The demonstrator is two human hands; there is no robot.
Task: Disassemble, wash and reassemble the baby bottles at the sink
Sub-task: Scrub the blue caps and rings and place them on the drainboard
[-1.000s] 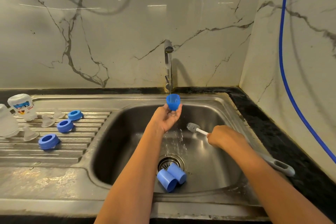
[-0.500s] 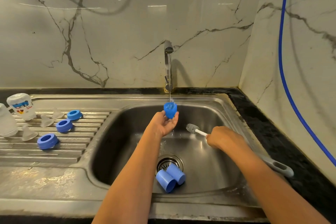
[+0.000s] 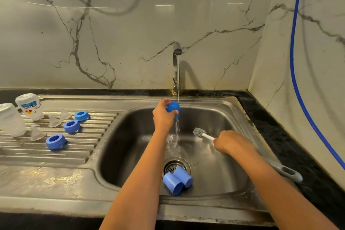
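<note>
Clamping blue cap (image 3: 173, 110) under tap (image 3: 176, 61), left hand (image 3: 162, 117) fingers; right hand (image 3: 230, 143) fingers clamp brush (image 3: 199, 132).

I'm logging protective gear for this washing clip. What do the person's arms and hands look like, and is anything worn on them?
The left forearm and right forearm are bare, with no sleeves in view. The left hand and right hand wear no gloves; no watch, bracelet or ring shows.
</note>
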